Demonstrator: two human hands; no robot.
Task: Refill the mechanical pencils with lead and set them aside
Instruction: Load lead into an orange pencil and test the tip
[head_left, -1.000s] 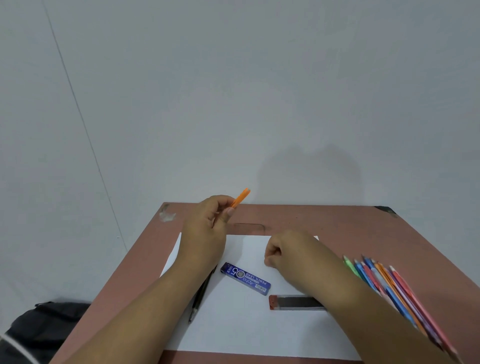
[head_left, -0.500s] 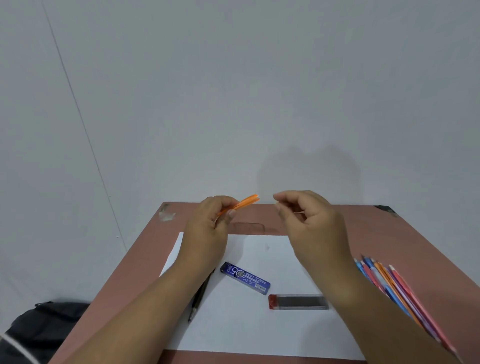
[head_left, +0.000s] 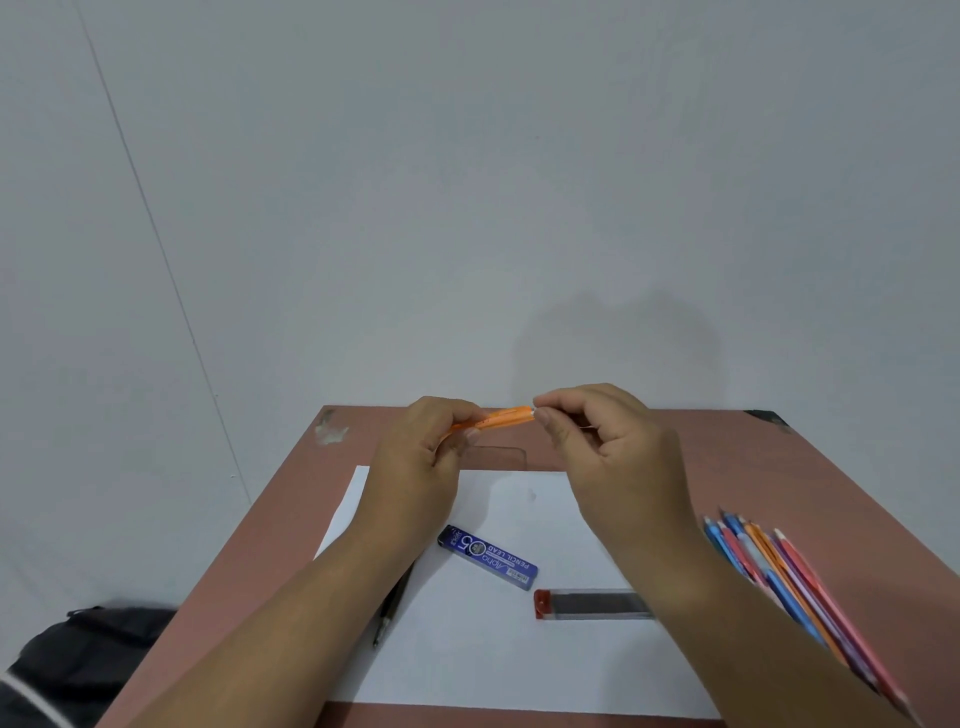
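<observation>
Feeding lead toward open end of orange mechanical pencil (head_left: 503, 417), held above tabletop (head_left: 291, 525).
Left hand (head_left: 415, 467) fingers curled round barrel, long axis pointing right; right hand (head_left: 602, 441) fingertips (head_left: 543, 414) pinched shut at pencil's right end, lead itself unclear.

Plain grey wall (head_left: 467, 182), reddish-brown table (head_left: 779, 467), dim even light

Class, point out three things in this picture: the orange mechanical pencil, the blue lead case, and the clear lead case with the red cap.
orange mechanical pencil (head_left: 503, 417): head view, mid-barrel, between the hands.
blue lead case (head_left: 487, 556): head view, centre of its label.
clear lead case (head_left: 592, 604): head view, its dark middle.
</observation>
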